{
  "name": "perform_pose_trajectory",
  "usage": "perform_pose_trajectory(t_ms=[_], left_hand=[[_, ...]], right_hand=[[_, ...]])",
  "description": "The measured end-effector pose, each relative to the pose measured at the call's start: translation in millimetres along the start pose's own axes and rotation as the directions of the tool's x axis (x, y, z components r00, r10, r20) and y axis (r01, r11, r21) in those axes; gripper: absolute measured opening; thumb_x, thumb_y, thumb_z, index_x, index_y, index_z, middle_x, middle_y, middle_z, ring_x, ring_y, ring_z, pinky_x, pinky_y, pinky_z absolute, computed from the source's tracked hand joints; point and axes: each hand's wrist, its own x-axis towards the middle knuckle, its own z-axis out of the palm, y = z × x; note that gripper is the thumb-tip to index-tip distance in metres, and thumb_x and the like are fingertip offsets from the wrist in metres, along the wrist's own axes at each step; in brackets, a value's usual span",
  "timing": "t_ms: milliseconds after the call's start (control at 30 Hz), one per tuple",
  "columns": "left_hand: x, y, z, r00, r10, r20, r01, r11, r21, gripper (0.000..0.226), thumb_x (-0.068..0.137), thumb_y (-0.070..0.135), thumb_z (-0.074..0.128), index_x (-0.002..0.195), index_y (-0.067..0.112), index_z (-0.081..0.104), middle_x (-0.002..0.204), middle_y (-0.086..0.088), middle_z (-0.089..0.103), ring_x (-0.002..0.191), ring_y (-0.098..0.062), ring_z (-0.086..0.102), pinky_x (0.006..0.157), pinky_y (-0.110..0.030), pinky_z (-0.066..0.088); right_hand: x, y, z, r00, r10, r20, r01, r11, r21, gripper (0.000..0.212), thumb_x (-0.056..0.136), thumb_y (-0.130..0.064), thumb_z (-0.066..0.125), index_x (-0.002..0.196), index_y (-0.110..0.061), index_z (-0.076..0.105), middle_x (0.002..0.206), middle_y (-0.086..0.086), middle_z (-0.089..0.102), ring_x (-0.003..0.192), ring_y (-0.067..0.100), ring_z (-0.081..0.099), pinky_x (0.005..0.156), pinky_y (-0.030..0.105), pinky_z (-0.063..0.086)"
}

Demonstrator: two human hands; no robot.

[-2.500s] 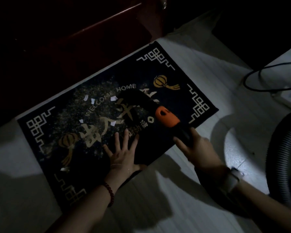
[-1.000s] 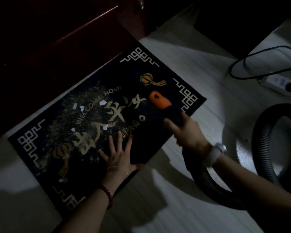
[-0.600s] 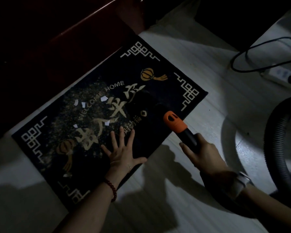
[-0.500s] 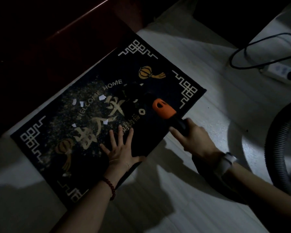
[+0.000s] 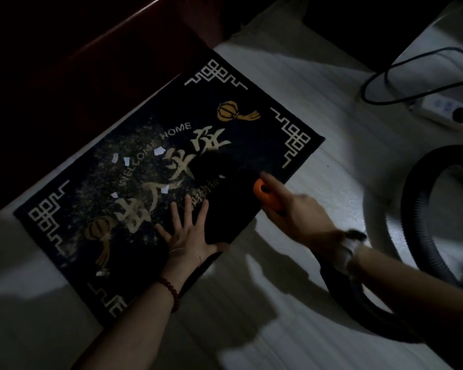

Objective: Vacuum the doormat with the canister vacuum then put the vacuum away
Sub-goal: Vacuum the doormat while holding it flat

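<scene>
Floorboards (image 5: pixel 292 303), pale and dimly lit, carry the dark doormat (image 5: pixel 251 84), which lies askew against a dark wooden furniture base at its far edge. Right of the doormat loops the ribbed vacuum hose (image 5: pixel 422 204), and beyond that, at the far right, a white power strip (image 5: pixel 436 106) with a black cable (image 5: pixel 380 76). On the doormat's near edge the left hand (image 5: pixel 189 236) presses flat, fingers spread and straight, pinning it down. Toward the doormat's right side the right hand (image 5: pixel 302 217) has its fingers curled round the hose end behind the orange collar (image 5: pixel 266 194); the dark nozzle ahead of it is lost in shadow. Vacuuming seems mid-way: white paper scraps (image 5: pixel 159 150) and pale grit remain on the doormat's left half, so the next stroke should probably sweep that way while the doormat is held. Printed on it is "WELCOME HOME", plus large characters I cannot read.
</scene>
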Motion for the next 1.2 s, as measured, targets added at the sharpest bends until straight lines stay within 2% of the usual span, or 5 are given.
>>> perform_pose_trajectory(t_ms=[467,700,867,1067,1200], left_hand=[[0.3,1.0,3.1,0.999,-0.04,-0.029,0.04,0.999,-0.02,0.129,0.062,0.075,0.058,0.142,0.018,-0.025,0.148,0.002,-0.035,0.136,-0.028,-0.033,0.107,-0.066,-0.004],[-2.6,-2.3,6.1,0.997,-0.022,-0.079,0.018,0.998,-0.058,0.13,0.064,0.072,0.06,0.14,0.016,-0.029,0.148,0.003,-0.036,0.137,-0.025,-0.032,0.107,-0.063,-0.006],[-2.4,-2.0,5.2,0.997,-0.021,-0.071,0.017,0.998,-0.058,0.13,0.063,0.074,0.059,0.14,0.016,-0.028,0.149,0.003,-0.035,0.137,-0.025,-0.031,0.107,-0.065,-0.006],[-1.6,-2.5,5.4,0.997,-0.01,-0.073,0.006,0.998,-0.056,0.13,0.062,0.074,0.059,0.141,0.016,-0.026,0.149,0.003,-0.035,0.137,-0.025,-0.031,0.107,-0.065,-0.006],[-1.5,-2.7,0.2,0.999,-0.009,-0.04,0.006,0.997,-0.074,0.129,0.062,0.073,0.061,0.143,0.017,-0.023,0.149,0.004,-0.033,0.138,-0.024,-0.029,0.108,-0.063,-0.005]], right_hand=[[-38.4,-6.2,14.5,0.994,-0.054,0.099,0.063,0.995,-0.084,0.064,0.095,-0.045,0.034,0.141,-0.043,-0.01,0.099,0.005,0.062,0.075,0.02,0.058,0.067,0.03,0.046],[10.6,11.6,-10.5,0.978,0.171,-0.115,-0.166,0.985,0.056,0.062,0.094,-0.038,0.044,0.145,-0.034,0.01,0.098,0.015,0.064,0.073,0.026,0.057,0.066,0.035,0.048],[-45.7,11.9,9.0,0.997,0.042,0.06,-0.039,0.998,-0.057,0.067,0.094,-0.041,0.041,0.142,-0.042,-0.005,0.107,0.006,0.063,0.081,0.019,0.058,0.069,0.024,0.042],[18.3,27.7,-26.5,0.96,0.231,-0.156,-0.234,0.972,-0.003,0.06,0.093,-0.038,0.047,0.144,-0.036,0.015,0.092,0.014,0.06,0.078,0.033,0.059,0.061,0.032,0.039],[-11.1,-19.8,12.8,0.999,0.017,-0.041,-0.02,0.996,-0.083,0.061,0.096,-0.039,0.037,0.146,-0.034,0.003,0.08,0.005,0.054,0.066,0.023,0.054,0.059,0.029,0.036]])
